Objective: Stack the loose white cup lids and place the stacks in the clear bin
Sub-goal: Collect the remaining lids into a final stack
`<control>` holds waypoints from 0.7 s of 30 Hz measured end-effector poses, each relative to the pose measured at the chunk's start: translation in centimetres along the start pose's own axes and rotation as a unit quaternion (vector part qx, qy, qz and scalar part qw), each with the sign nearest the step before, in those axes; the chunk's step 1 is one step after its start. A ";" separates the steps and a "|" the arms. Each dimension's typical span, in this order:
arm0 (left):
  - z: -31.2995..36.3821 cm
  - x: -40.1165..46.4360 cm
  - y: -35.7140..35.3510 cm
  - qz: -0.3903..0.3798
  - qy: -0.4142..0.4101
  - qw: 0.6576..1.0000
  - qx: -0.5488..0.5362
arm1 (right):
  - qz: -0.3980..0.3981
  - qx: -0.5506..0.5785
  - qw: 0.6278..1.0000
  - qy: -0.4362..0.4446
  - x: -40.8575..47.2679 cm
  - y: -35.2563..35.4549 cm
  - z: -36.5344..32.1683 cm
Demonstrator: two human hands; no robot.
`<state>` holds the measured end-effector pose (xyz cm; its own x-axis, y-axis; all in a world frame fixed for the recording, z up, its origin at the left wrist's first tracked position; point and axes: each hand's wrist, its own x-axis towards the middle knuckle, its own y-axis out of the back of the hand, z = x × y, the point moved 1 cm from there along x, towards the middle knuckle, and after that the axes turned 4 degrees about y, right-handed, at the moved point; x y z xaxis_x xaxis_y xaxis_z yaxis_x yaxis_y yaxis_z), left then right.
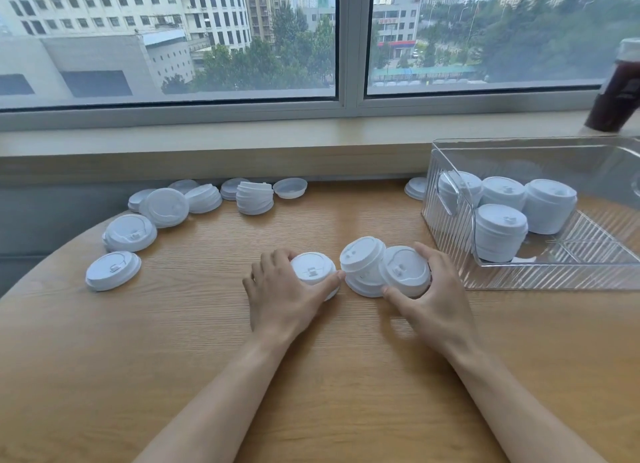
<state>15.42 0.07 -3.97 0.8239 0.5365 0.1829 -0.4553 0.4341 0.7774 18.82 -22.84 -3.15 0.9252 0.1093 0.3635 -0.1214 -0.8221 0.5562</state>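
Looks like we're mid-stacking here. Three small piles of white lids sit near the middle of the table: the left hand [284, 289] curls round one pile [313, 272], the right hand [433, 289] grips another [403, 270], and a tilted short stack [362, 265] leans between them. Four finished stacks [500, 234] already stand in the clear bin [554, 275] on the right. Plenty of loose lids [130, 232] are left far left. Next, I'd guess, merge these piles squarely before lifting.

white lids [313, 270], ribbed clear bin [450, 227], wood-grain table [207, 324]
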 end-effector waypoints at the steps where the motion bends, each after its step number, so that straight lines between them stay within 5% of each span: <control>1: 0.1 -0.1 -0.1 -0.004 -0.001 1.000 0.015 | -0.003 -0.003 1.000 -0.002 0.0 0.0 0.0; 10: -2.0 0.7 3.5 -0.186 -0.074 0.977 -0.071 | -0.038 -0.010 0.999 -0.031 0.4 0.0 0.2; 17: -2.7 0.9 3.8 -0.193 -0.127 0.970 -0.078 | -0.038 -0.013 0.998 -0.038 0.3 -0.1 0.0; 21: -2.9 0.9 3.7 -0.162 -0.083 0.974 -0.135 | -0.036 -0.012 0.998 -0.040 0.3 -0.1 -0.1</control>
<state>13.48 4.31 -2.66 0.9719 0.2259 0.0667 -0.2168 0.7470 0.6285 19.06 -22.71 -3.00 0.9577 0.1219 0.2609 -0.0607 -0.8001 0.5968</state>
